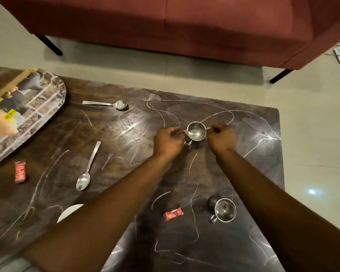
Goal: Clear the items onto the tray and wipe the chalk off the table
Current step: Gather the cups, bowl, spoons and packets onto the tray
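Evidently both the left hand (170, 139) and right hand (221, 137) pinched the rim of the steel cup (196, 131) mid-table, well apart from the tray (53, 107), so a slack fingertip hold risked dropping it.

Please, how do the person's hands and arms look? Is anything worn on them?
The left hand and the right hand are ungloved, and no ring, watch or bracelet is visible. Behind the wrists no sleeve shows, as far as the frame's lower edge.
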`<state>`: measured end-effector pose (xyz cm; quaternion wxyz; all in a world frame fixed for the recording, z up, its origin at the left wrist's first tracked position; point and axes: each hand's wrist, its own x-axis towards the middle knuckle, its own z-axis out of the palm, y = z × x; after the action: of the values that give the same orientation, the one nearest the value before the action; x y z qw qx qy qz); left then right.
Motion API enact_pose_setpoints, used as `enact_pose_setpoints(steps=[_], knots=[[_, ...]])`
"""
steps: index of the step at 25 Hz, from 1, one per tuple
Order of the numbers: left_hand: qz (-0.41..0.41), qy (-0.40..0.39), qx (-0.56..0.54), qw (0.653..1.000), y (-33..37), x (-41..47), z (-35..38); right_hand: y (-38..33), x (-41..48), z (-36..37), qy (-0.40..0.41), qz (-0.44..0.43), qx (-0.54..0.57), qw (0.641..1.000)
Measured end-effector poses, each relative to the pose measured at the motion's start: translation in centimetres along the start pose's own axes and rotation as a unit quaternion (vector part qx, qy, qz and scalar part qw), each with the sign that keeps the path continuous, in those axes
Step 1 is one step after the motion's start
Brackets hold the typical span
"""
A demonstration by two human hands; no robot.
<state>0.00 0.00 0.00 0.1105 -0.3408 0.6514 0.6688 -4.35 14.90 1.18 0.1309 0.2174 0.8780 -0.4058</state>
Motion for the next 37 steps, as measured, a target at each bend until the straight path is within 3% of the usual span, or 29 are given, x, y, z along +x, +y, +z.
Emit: enact_pose_setpoints(steps=[5, 11, 18, 24, 28, 32, 37], knots=[[0.018, 0.001, 0.043, 0.999, -0.6, 1.8, 2.8, 2.1, 0.6, 1.4, -0.009, 0.034, 0.029, 0.999], [0.048, 0.05, 0.016, 0.997, 0.7, 1.5, -0.7, -2.0, -1.2, 1.9, -0.013, -0.047, -0.018, 0.999], [0.077, 0.18, -0.073, 0.978, 4.3, 1.0, -17.4, -16.0, -7.2, 11.5, -0.103, -0.172, -0.05, 0.978], [0.07, 0.302, -0.126, 0.942, 4.3, 1.8, -36.7, -27.3, -14.5, 27.2, -0.193, -0.269, -0.08, 0.94], [0.052, 0.358, -0.147, 0.921, 2.4, 3.0, -46.8, -31.1, -18.6, 37.3, -0.24, -0.3, -0.087, 0.919], [0.029, 0.394, -0.154, 0.906, -0.4, 3.6, -53.0, -32.8, -21.7, 44.1, -0.282, -0.337, -0.122, 0.89], [-0.018, 0.406, -0.213, 0.888, -2.5, 5.0, -55.6, -32.9, -22.3, 48.3, -0.306, -0.343, -0.171, 0.872]])
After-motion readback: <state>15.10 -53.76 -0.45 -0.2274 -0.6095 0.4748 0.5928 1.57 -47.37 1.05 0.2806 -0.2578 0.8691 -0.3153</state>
